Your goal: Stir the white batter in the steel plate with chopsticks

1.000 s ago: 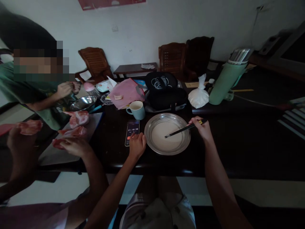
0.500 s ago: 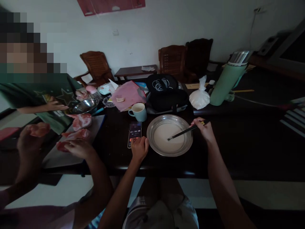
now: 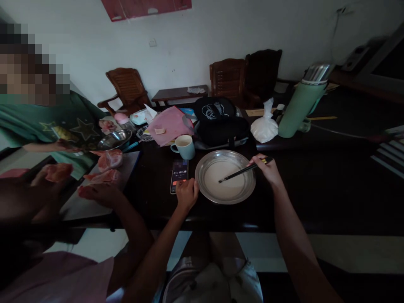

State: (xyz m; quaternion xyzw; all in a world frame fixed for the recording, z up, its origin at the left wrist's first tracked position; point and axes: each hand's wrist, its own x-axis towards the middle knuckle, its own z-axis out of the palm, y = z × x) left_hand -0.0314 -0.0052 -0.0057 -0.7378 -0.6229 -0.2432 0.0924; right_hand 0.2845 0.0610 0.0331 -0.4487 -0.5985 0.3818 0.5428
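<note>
My right hand (image 3: 265, 166) is closed around a pair of black chopsticks (image 3: 240, 171), held together and slanting down to the left. Their tips dip into a pale, milky liquid (image 3: 217, 189) in a round steel bowl (image 3: 251, 191). My left hand (image 3: 187, 194), with its fingers curled, grips the bowl's left rim. Just beyond that hand lies a phone (image 3: 176, 173) with a lit timer display, partly covered by my fingers. A light blue mug (image 3: 187, 148) of pale liquid stands behind the phone.
At left, another person's hands hold raw meat (image 3: 86, 192) over a cutting board (image 3: 82, 208). A person in green stands beyond, near a steel basin (image 3: 115, 140). Behind my bowl are a black bag (image 3: 217, 126), a tied bag of white powder (image 3: 264, 129) and a green thermos (image 3: 298, 109).
The chopstick tips have shifted slightly left through the liquid, with my right hand following. My left hand stays at the rim. At left, a person leans further into view.
</note>
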